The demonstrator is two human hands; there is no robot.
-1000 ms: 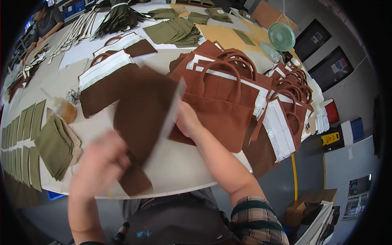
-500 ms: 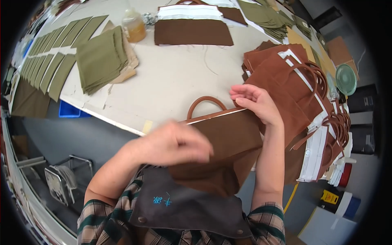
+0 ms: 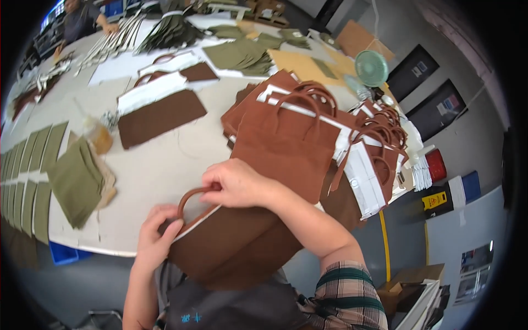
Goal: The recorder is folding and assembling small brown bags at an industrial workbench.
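A brown bag panel [image 3: 236,239] hangs over the near table edge against my apron, with a white strip along its upper border. Its reddish-brown tubular handle [image 3: 187,199] arches up from that border. My left hand [image 3: 157,234] pinches the handle's left end between thumb and fingers. At the handle's other end, the fingers of my right hand [image 3: 234,184] are closed round it, its forearm crossing over the panel. Just beyond my right hand lies a pile of reddish-brown bag panels [image 3: 286,143] with similar handles.
Green fabric pieces [image 3: 80,181] and a bottle of amber liquid [image 3: 99,137] are at the left. A dark brown panel [image 3: 162,116] lies farther back. A green fan [image 3: 371,69] stands far right. Another person [image 3: 82,25] reaches over the table at far left.
Both hands, previously off the handle, now grip it. The view has swung right, and the brown panel appears shifted left and turned.
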